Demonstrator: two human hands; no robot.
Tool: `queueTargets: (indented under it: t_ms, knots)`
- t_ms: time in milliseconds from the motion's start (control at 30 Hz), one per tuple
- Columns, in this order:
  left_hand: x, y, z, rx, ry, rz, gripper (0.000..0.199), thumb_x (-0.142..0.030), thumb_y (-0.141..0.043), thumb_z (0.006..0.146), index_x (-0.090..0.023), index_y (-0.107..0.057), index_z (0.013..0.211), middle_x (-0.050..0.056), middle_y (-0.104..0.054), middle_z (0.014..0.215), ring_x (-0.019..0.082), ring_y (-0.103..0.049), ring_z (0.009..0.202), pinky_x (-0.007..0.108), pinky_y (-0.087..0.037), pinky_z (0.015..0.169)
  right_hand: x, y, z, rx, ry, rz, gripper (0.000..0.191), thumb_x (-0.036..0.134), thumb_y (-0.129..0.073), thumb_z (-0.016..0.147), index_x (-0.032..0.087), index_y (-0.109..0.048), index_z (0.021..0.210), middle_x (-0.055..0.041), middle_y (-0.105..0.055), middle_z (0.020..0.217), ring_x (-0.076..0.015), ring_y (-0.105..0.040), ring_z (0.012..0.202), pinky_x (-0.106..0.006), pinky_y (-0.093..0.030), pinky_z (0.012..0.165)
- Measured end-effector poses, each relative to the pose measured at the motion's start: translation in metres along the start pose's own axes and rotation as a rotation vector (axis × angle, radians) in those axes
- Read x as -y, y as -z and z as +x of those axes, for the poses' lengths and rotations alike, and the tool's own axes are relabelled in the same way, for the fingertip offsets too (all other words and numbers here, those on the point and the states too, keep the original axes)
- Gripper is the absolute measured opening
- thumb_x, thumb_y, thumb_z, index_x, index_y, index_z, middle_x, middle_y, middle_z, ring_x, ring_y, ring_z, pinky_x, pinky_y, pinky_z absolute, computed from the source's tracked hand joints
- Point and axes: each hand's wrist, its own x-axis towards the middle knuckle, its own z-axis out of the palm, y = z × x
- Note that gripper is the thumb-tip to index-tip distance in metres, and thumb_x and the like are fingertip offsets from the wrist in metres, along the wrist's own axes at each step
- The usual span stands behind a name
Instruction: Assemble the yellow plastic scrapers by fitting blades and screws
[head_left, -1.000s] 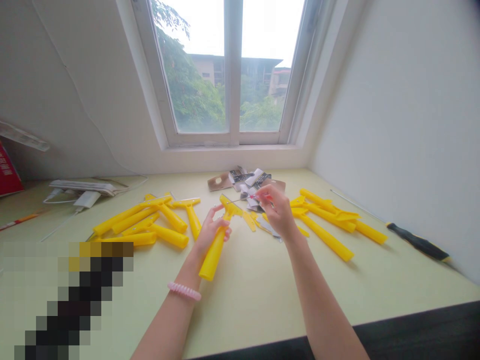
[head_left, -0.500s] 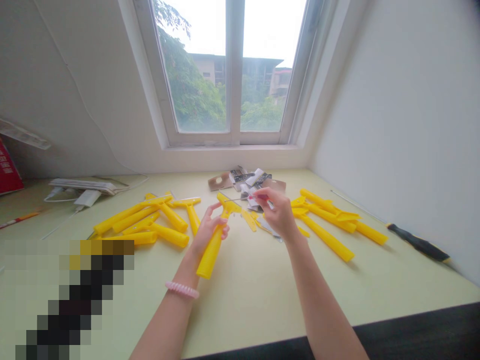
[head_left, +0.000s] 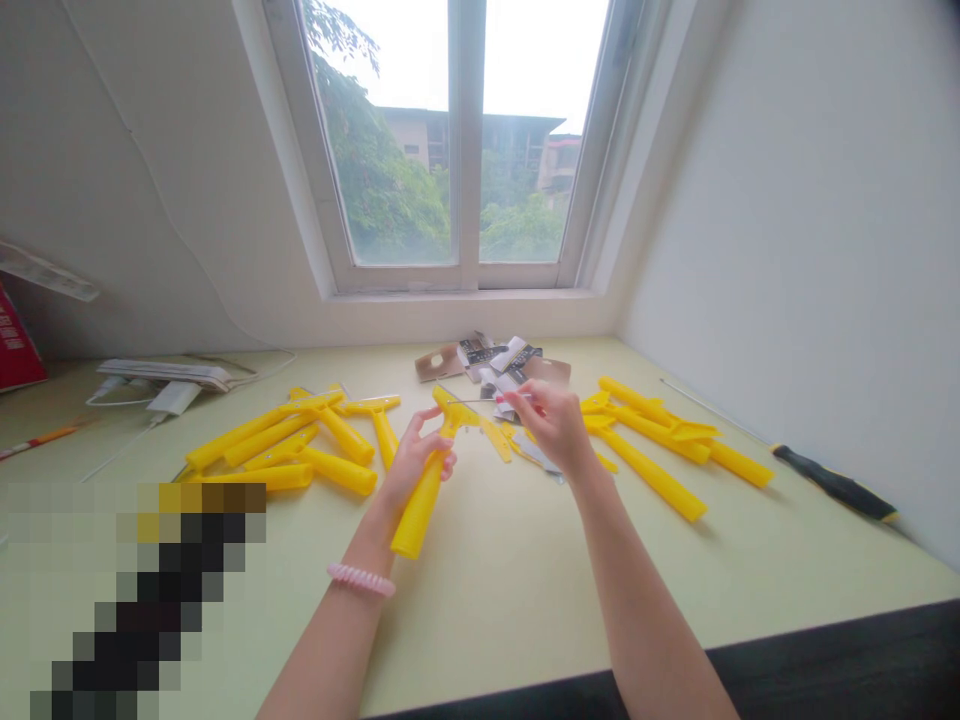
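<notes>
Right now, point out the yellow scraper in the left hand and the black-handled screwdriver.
Yellow scraper [head_left: 417, 518], head view, on its handle.
Black-handled screwdriver [head_left: 832, 487], head view, on its grip.

Glossy yellow plastic scraper handles, smooth matt pale-green tabletop, creased paper packaging, thin steel screwdriver shaft

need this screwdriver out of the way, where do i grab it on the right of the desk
Take the black handle from above, on the side away from the wall. It lies flat on the table, close along that wall, and is thicker than the thin shaft, so closing the hands there should be easiest.
</notes>
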Motion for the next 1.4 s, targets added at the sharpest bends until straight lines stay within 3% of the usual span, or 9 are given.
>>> queueTargets:
  t_ms: [133,200,300,400,500,633,933,1200,1400]
  knots:
    - [0.0015,-0.0035,-0.0015,0.0,0.016,0.005,0.047,-0.014,-0.051,0.06,-0.023,-0.036,0.103,-0.004,-0.051,0.065,0.005,-0.042,0.039,0.018,-0.029,0.038,-0.0013,-0.0013,-0.0012,-0.035,-0.009,-0.063,0.042,0.043,-0.044,0.082,0.017,-0.043,0.049,0.0047,-0.034,0.041,-0.0076,-0.033,0.042,-0.021,-0.025,0.043]
    - [0.0018,-0.0048,-0.0019,-0.006,0.015,0.008,0.046,-0.014,-0.051,0.06,-0.023,-0.036,0.102,-0.005,-0.05,0.064,0.005,-0.042,0.04,0.018,-0.029,0.039,-0.0011,-0.0029,-0.0012,-0.029,-0.014,-0.052,0.035,0.041,-0.042,0.084,0.018,-0.047,0.057,0.0037,-0.041,0.047,-0.0088,-0.038,0.045,-0.021,-0.029,0.046]
    - [0.0021,-0.0054,-0.0013,-0.005,0.016,0.02,0.046,-0.014,-0.051,0.06,-0.023,-0.035,0.102,-0.006,-0.049,0.061,0.006,-0.043,0.04,0.018,-0.029,0.039,0.0004,-0.0053,-0.0001,-0.05,0.014,0.005,0.018,0.034,-0.039,0.085,0.02,-0.05,0.085,-0.0017,-0.056,0.075,-0.0134,-0.052,0.065,-0.023,-0.038,0.057]
    - [0.0029,-0.0057,-0.0002,0.008,0.033,0.032,0.047,-0.014,-0.052,0.059,-0.023,-0.035,0.102,-0.006,-0.048,0.061,0.006,-0.044,0.04,0.018,-0.03,0.038,0.0033,-0.006,0.0007,-0.069,0.098,0.029,0.013,0.029,-0.039,0.084,0.02,-0.047,0.087,-0.0042,-0.055,0.086,-0.0161,-0.053,0.081,-0.026,-0.041,0.068]
    - [0.004,-0.0061,0.0,0.019,0.045,0.035,0.047,-0.015,-0.052,0.059,-0.023,-0.036,0.103,-0.006,-0.048,0.063,0.006,-0.044,0.04,0.018,-0.03,0.038,0.006,-0.0057,-0.0009,-0.081,0.097,0.044,0.01,0.029,-0.042,0.083,0.021,-0.047,0.082,-0.0014,-0.056,0.074,-0.0135,-0.054,0.069,-0.023,-0.041,0.061]
    - [0.0044,-0.0068,-0.001,0.014,0.052,0.031,0.047,-0.015,-0.052,0.059,-0.023,-0.036,0.102,-0.004,-0.05,0.067,0.006,-0.044,0.04,0.018,-0.029,0.038,0.0053,-0.0058,-0.0043,-0.064,-0.026,0.002,0.013,0.033,-0.042,0.083,0.021,-0.048,0.083,0.0037,-0.053,0.055,-0.0099,-0.046,0.045,-0.021,-0.034,0.047]
    - [0.0034,-0.0047,-0.0005,0.012,0.068,0.027,0.049,-0.016,-0.054,0.058,-0.023,-0.036,0.103,-0.005,-0.049,0.063,0.006,-0.044,0.04,0.018,-0.029,0.039,-0.001,-0.0045,-0.0013,-0.037,0.018,0.046,0.009,0.024,-0.045,0.077,0.022,-0.042,0.086,-0.0002,-0.054,0.072,-0.0151,-0.053,0.063,-0.025,-0.04,0.055]
    - [0.0059,-0.0041,-0.0003,0.054,0.097,0.068,0.049,-0.016,-0.053,0.059,-0.023,-0.037,0.105,-0.006,-0.048,0.061,0.007,-0.045,0.04,0.018,-0.03,0.038,0.003,-0.0028,-0.002,-0.083,-0.093,0.006,0.012,0.032,-0.039,0.084,0.022,-0.045,0.081,0.0042,-0.051,0.053,-0.0115,-0.049,0.046,-0.021,-0.034,0.047]
    - [0.0071,-0.0026,0.0012,0.038,0.089,0.07,0.05,-0.016,-0.055,0.058,-0.022,-0.037,0.104,-0.007,-0.046,0.056,0.008,-0.045,0.04,0.018,-0.03,0.039,-0.002,-0.0015,-0.001,-0.036,0.0,0.023,0.011,0.025,-0.047,0.076,0.022,-0.043,0.086,-0.0012,-0.056,0.076,-0.0148,-0.054,0.065,-0.024,-0.041,0.056]
